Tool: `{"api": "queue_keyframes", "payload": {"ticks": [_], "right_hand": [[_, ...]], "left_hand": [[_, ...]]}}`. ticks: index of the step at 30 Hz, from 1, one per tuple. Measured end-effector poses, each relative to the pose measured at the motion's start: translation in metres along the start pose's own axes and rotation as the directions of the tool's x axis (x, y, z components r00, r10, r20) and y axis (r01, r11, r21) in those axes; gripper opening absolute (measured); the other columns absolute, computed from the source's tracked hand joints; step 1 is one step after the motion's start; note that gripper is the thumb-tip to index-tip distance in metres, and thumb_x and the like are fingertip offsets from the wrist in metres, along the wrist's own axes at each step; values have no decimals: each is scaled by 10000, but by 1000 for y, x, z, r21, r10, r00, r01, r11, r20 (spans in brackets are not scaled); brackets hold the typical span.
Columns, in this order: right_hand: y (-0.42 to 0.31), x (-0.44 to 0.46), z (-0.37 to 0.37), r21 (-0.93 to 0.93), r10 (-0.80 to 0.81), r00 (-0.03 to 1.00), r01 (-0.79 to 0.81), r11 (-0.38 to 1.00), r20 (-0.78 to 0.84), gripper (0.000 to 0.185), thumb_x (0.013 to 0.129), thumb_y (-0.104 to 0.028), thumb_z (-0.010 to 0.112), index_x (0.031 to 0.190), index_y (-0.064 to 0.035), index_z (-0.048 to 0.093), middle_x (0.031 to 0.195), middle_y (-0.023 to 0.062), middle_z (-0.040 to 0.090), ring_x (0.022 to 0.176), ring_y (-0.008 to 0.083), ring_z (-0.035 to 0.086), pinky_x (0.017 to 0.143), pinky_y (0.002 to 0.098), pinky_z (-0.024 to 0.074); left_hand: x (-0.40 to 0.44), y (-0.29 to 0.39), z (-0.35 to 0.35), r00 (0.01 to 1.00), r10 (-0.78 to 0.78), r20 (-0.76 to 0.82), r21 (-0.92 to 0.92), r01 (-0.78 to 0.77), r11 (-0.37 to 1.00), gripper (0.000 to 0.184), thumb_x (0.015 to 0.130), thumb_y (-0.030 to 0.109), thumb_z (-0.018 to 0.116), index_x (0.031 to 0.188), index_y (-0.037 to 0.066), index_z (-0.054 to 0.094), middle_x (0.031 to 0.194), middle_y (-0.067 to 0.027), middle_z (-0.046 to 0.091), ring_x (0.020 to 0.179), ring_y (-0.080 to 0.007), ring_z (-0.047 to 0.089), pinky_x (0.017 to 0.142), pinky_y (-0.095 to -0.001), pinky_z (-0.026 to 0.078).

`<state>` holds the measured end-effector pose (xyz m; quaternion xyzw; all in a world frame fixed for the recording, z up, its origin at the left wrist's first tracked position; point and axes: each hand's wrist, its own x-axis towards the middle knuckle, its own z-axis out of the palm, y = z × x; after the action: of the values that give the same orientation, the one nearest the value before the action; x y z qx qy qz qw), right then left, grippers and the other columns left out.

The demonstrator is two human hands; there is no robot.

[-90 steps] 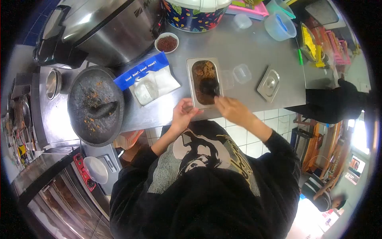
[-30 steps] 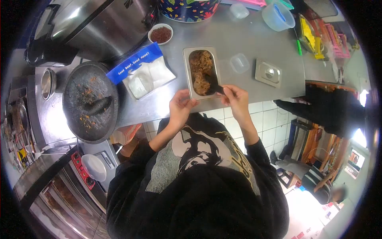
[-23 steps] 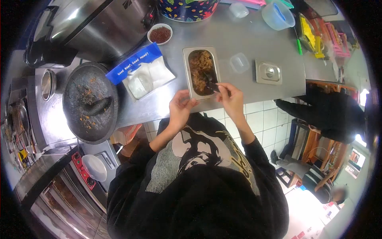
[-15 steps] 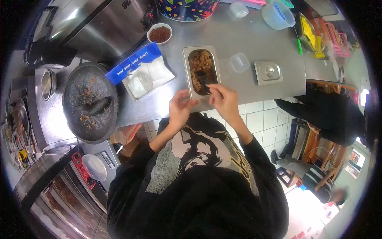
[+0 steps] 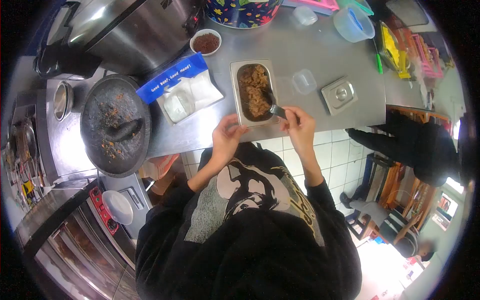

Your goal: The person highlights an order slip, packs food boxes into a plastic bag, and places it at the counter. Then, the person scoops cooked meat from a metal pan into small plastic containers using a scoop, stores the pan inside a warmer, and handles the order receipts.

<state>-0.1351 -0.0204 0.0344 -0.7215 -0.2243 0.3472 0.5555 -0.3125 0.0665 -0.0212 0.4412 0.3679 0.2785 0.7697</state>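
A steel pan [image 5: 233,90] holding brown minced food [image 5: 256,87] stands near the counter's front edge. At its lower left corner, my left hand [image 5: 228,136] grips the rim between thumb and fingers. My right hand [image 5: 300,127] pinches the handle of a dark spoon [image 5: 278,111], whose head dips in at the pan's right side, partly hidden by food. Left of the pan lies a blue and white paper-lined tray [image 5: 212,94] with a clear container [image 5: 179,104]. A small clear container [image 5: 304,81] and a steel lid [image 5: 340,95] lie to the right.
A stone mortar [image 5: 95,150] with a pestle [image 5: 123,130] stands left. Behind are a large steel cooker [image 5: 135,40], a bowl of red flakes [image 5: 206,43] and a patterned bucket [image 5: 242,12]. Two other people, one in black [image 5: 425,145], one in a striped top [image 5: 397,232], are at the right.
The spoon has moved from the pan's lower middle to its right side, with my right hand shifting right. My left hand stays at the rim. The view has shifted slightly.
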Motion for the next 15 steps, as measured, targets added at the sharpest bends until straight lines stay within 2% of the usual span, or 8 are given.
{"api": "queue_keyframes", "payload": {"ticks": [2, 4, 5, 6, 7, 9, 13, 15], "right_hand": [[0, 1, -3, 70, 11, 1000, -10, 998, -8, 169, 937, -78, 509, 962, 51, 615, 705, 82, 621, 518, 100, 551, 442, 213, 397], [0, 2, -5, 136, 22, 1000, -19, 990, -19, 170, 937, -79, 512, 973, 51, 614, 715, 85, 628, 519, 97, 547, 442, 211, 391], [0, 2, -6, 159, 53, 998, -50, 986, -18, 172, 938, -82, 513, 980, 51, 613, 730, 91, 635, 524, 96, 542, 447, 210, 388], [1, 2, -7, 182, 85, 996, -81, 980, -17, 173, 938, -84, 515, 987, 51, 611, 745, 97, 641, 528, 95, 538, 451, 209, 385], [2, 3, -9, 182, 85, 996, -80, 980, -16, 173, 938, -84, 515, 987, 51, 611, 745, 97, 641, 528, 95, 538, 451, 209, 385], [5, 4, -11, 240, 78, 997, -79, 968, 12, 177, 942, -85, 511, 1000, 52, 607, 777, 105, 649, 544, 96, 529, 466, 212, 389], [9, 6, -17, 319, 116, 993, -116, 941, 21, 185, 945, -93, 509, 1009, 54, 602, 799, 110, 653, 554, 95, 517, 476, 214, 384], [11, 7, -20, 343, 113, 993, -120, 931, 42, 184, 945, -97, 510, 1012, 48, 602, 813, 118, 657, 558, 93, 510, 475, 215, 377]], "left_hand": [[0, 0, -8, 1000, 0, 18, 54, -1, 999, 270, 889, -9, 567, 1139, -81, 494, 1120, -145, 565, 935, -196, 625, 834, -313, 540], [3, 5, -26, 995, 23, 97, 469, -67, 881, 336, 866, 41, 620, 1170, -42, 503, 1101, -129, 581, 900, -208, 625, 770, -325, 530], [7, 10, -35, 995, 25, 98, 468, -68, 881, 336, 866, 41, 620, 1170, -42, 503, 1101, -129, 581, 900, -208, 625, 770, -325, 530], [14, 20, -45, 969, 235, 80, 641, -230, 733, 390, 829, 66, 649, 1185, -10, 506, 1096, -147, 584, 907, -244, 609, 777, -358, 501], [21, 30, -54, 896, 432, 106, 782, -343, 520, 446, 793, 90, 677, 1200, 22, 508, 1090, -165, 586, 914, -279, 592, 784, -391, 471], [36, 50, -69, 824, 551, 137, 952, -263, 158, 546, 762, 117, 684, 1255, 31, 466, 1198, -179, 524, 1054, -325, 510, 925, -436, 375], [63, 58, -94, 819, 557, 139, 979, -198, 46, 658, 742, 155, 698, 1315, 37, 398, 1282, -177, 459, 1167, -335, 441, 984, -445, 305], [75, 58, -107, 896, 381, 227, 967, -254, 22, 754, 718, 175, 729, 1348, 32, 341, 1313, -187, 435, 1206, -371, 423, 982, -464, 319]]}}
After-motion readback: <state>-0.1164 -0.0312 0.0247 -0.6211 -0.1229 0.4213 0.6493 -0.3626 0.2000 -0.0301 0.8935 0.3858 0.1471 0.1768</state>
